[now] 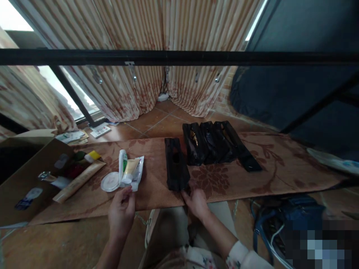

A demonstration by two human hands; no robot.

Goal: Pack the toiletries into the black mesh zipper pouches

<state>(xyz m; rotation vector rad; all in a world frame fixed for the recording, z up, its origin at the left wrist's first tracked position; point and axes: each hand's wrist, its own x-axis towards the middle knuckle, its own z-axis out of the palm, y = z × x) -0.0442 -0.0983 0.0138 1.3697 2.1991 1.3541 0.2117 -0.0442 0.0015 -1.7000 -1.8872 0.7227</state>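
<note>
Head view showed a cardboard box [30, 175] at far left, open, holding small tubes and sachets. The left hand [121, 213] reached the near end of a clear packet of tubes [131, 171] on the patterned mat [252, 179], fingers loosely curled; a firm hold could not be confirmed. The right hand [197, 203] rested at the near end of a single black pouch [175, 169], fingers touching it. Four more black pouches [218, 147] lay grouped just beyond. A black bar [179, 58] crossed overhead.
</note>
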